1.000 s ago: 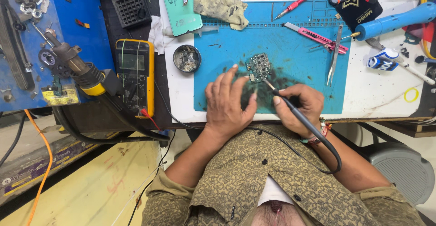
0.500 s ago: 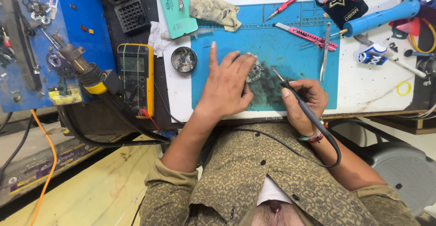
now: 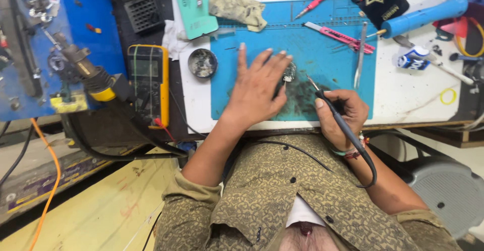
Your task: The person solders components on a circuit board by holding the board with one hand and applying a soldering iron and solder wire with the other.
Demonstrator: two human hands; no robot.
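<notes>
Soldering over a blue mat at the near counter edge.

Left hand [image 3: 259, 87] spread flat, fingers apart, pressing on the blue mat [image 3: 322, 54] and partly covering a small circuit board [image 3: 289, 72]. Right hand [image 3: 340, 115] clamped on a black soldering iron [image 3: 333, 112], tip aimed toward the board, wrist past the counter [image 3: 403, 94] edge. Open mat between board and grey tweezers [image 3: 360, 54]; round tin [image 3: 202, 63] just left of the mat, yellow multimeter [image 3: 148, 82] beyond the counter's left edge.
</notes>
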